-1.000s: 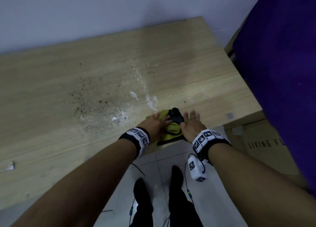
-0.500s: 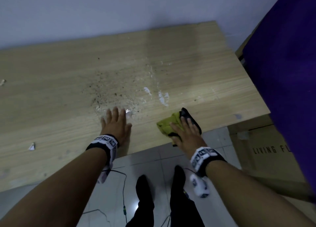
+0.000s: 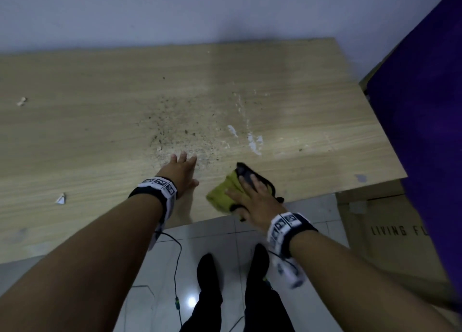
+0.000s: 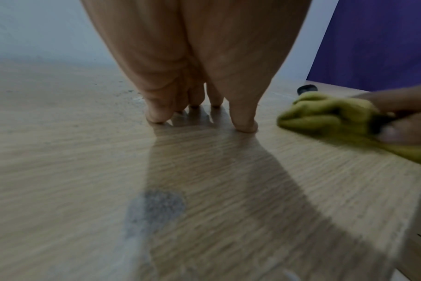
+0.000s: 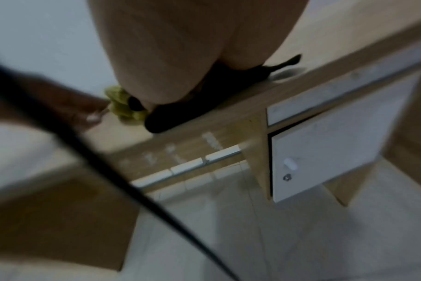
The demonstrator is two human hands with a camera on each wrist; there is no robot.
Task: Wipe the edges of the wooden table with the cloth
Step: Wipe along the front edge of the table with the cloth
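Note:
The wooden table (image 3: pixel 100 131) fills the head view. A yellow-green cloth (image 3: pixel 221 194) with a black part lies bunched at its near edge, right of centre. My right hand (image 3: pixel 250 189) lies on top of the cloth with fingers stretched forward, pressing it onto the wood. My left hand (image 3: pixel 183 161) rests flat on the tabletop just left of the cloth, fingers straight, holding nothing. In the left wrist view the left fingertips (image 4: pixel 244 125) touch the table (image 4: pixel 84 171), with the cloth (image 4: pixel 324 117) and right hand (image 4: pixel 397 117) to the right. The blurred right wrist view shows the cloth (image 5: pixel 123 106) on the table edge (image 5: pixel 228 114).
Dark specks and white smears (image 3: pixel 190 136) cover the tabletop ahead of my hands. Two paper scraps (image 3: pixel 60 198) (image 3: pixel 21 102) lie at the left. A cardboard box (image 3: pixel 387 231) and a purple surface (image 3: pixel 425 106) stand at the right. A cable (image 3: pixel 177 269) hangs over the tiled floor.
My left hand let go of the cloth and moved left to lie flat on the tabletop. My right hand stayed on the cloth at the near edge.

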